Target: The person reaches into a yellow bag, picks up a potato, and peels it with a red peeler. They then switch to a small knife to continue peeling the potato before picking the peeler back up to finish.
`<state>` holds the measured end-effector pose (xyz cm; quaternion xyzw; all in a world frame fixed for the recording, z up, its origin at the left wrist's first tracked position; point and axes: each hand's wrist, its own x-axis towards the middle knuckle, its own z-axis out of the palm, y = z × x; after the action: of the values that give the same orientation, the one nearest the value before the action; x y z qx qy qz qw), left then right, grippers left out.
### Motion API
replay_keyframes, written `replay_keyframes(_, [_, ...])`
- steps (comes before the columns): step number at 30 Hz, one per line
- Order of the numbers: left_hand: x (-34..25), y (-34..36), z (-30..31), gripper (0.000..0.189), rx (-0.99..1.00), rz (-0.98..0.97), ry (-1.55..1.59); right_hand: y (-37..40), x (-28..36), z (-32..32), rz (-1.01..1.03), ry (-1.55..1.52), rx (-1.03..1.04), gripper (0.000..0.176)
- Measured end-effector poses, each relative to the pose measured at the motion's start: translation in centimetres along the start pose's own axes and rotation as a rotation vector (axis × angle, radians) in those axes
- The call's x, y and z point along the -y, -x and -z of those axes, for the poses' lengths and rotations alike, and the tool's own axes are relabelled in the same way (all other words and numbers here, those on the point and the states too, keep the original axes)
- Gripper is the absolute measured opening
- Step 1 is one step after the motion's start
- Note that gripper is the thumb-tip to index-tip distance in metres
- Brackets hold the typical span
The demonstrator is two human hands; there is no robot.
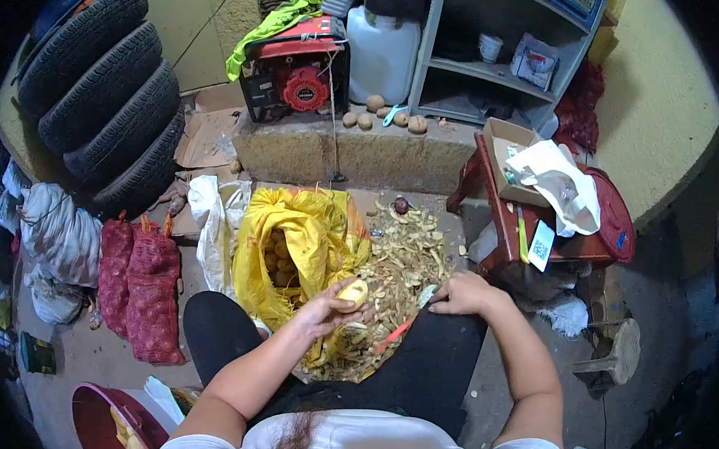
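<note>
My left hand (326, 312) is closed around a peeled, pale yellow potato (354, 294) above the peelings. By my right knee, my right hand (460, 295) has its fingers drawn together beside a small pale object (426, 295), too small to make out. An orange-red strip (395, 335) lies between my legs, near the right thigh. Left of the peelings (407, 255), an open yellow sack (252, 259) shows unpeeled potatoes (279, 257) inside.
A maroon basin (93, 414) with peeled potatoes stands at lower left. Red mesh sacks (153, 291) and stacked tyres (114, 90) are on the left. Several potatoes (417, 123) lie on the ledge ahead. At right are a red table (506, 224) and a wooden stool (625, 352).
</note>
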<state>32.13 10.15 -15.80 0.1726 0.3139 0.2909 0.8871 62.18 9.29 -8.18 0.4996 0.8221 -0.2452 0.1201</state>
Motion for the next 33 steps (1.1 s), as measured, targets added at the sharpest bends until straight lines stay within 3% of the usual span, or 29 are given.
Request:
replay_keyframes(4, [-1.4,0.8,0.2,0.061,-0.027,-0.068,0.010,0.2,-0.7,0.4,-0.101,-0.074,0.060,0.041])
replay_keyframes(6, [-2.2,1.6,-0.5,0.060,-0.091,-0.093,0.026,0.3,-4.0,-0.5,-0.295,-0.344,-0.404,0.039])
replay_keyframes(8, [-2.2,1.6,0.3,0.059,-0.057,-0.103,0.026,0.7,-7.9,-1.2,-0.537,-0.198,-0.734,0.034])
replay_keyframes(10, [-2.2,1.8,0.5,0.058,-0.043,-0.104,0.026,1.6,-10.1,-1.2,-0.826,-0.117,-0.903,0.030])
replay_keyframes(12, [-2.1,1.7,0.7,0.060,-0.069,-0.105,0.015,1.9,-13.8,-2.7,-0.952,0.032,-0.978,0.030])
replay_keyframes(15, [-1.9,1.6,0.9,0.060,-0.024,-0.097,-0.006,1.3,-18.1,-5.1,-1.040,0.102,-0.900,0.034])
replay_keyframes(18, [-2.1,1.5,0.7,0.060,-0.061,-0.085,-0.009,0.7,-17.8,-4.6,-1.084,0.210,-0.850,0.029])
replay_keyframes(20, [-1.9,1.2,1.1,0.059,-0.062,-0.096,-0.027,0.5,-16.6,-3.0,-1.173,0.201,-0.631,0.029])
replay_keyframes(24, [-2.0,1.0,1.1,0.061,-0.037,-0.099,-0.044,0.1,-16.3,-2.6,-1.198,0.321,-0.696,0.022])
replay_keyframes(26, [-2.1,1.1,1.0,0.062,-0.023,-0.109,-0.044,-0.1,-16.8,-2.4,-1.178,0.230,-0.762,0.013])
replay_keyframes(33, [-2.6,2.1,0.0,0.063,-0.035,-0.099,-0.063,0.3,-16.4,-1.3,-1.225,0.014,-0.788,0.015])
